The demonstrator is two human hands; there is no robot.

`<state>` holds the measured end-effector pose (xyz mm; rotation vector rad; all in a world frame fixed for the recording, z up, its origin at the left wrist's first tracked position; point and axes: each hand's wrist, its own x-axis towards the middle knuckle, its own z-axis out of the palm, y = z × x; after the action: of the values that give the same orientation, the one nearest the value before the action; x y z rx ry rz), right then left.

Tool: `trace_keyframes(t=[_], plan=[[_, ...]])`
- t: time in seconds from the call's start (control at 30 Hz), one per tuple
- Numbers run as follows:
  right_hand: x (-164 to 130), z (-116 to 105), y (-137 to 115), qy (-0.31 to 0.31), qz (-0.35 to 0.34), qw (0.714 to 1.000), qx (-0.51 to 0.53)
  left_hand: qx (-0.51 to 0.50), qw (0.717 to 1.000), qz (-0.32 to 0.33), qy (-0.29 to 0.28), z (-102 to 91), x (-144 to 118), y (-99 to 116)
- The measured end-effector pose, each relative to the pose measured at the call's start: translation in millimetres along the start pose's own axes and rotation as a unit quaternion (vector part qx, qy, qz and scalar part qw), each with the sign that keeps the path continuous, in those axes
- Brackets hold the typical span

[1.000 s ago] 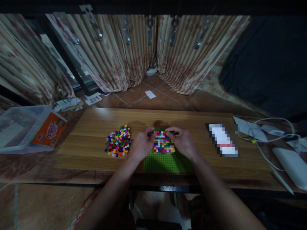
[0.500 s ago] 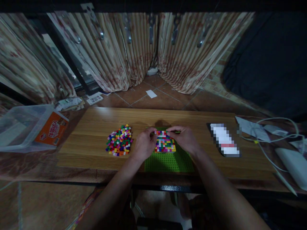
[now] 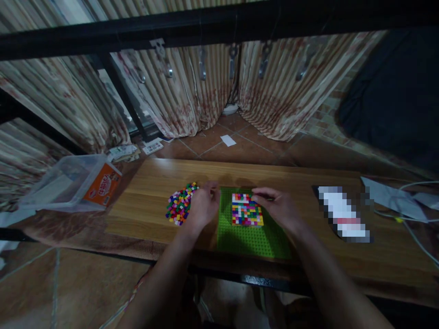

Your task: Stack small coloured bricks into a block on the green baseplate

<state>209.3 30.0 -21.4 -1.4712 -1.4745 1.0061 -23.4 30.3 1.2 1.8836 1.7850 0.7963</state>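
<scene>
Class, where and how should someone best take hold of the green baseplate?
Probably by the bare near edge of the green baseplate, coming from the near side: it lies flat, and the coloured bricks built on it sit toward its far end.

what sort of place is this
Probably a room in a home, though that is a guess: long striped curtains hang down to a tiled floor, and small colourful bricks are heaped on a wooden board.
</scene>
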Motion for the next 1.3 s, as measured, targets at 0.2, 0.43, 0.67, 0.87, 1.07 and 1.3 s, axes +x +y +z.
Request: trace_keyframes(t=[0.2,0.43,0.67,0.87,1.07,1.3], plan=[[-5.0,-7.3,-11.9,0.019,-0.011,0.999,-0.033,0.219,0.972,-0.056,0.055,-32.4,26.4,-44.2],[-8.3,-6.3,-16.2,-0.002,-0.017,0.998,-0.058,0.281,0.958,-0.047,0.003,-21.1,34.8,-45.4],[-8.2,-8.1,-16.9,0.000,-0.033,0.997,-0.069,0.280,0.959,-0.016,-0.025,-10.9,22.9,-31.3],[-8.2,-8.8,-14.1,-0.007,-0.029,0.995,-0.098,0.238,0.966,0.070,-0.067,-4.8,-5.5,-20.6],[-7.2,-7.1,-10.0,-0.009,-0.023,0.994,-0.106,0.178,0.966,0.137,-0.130,-13.0,-16.9,-20.8],[-6.2,-4.6,-12.3,-0.015,-0.026,0.992,-0.123,0.182,0.962,0.152,-0.133,-14.7,-16.9,-15.2]])
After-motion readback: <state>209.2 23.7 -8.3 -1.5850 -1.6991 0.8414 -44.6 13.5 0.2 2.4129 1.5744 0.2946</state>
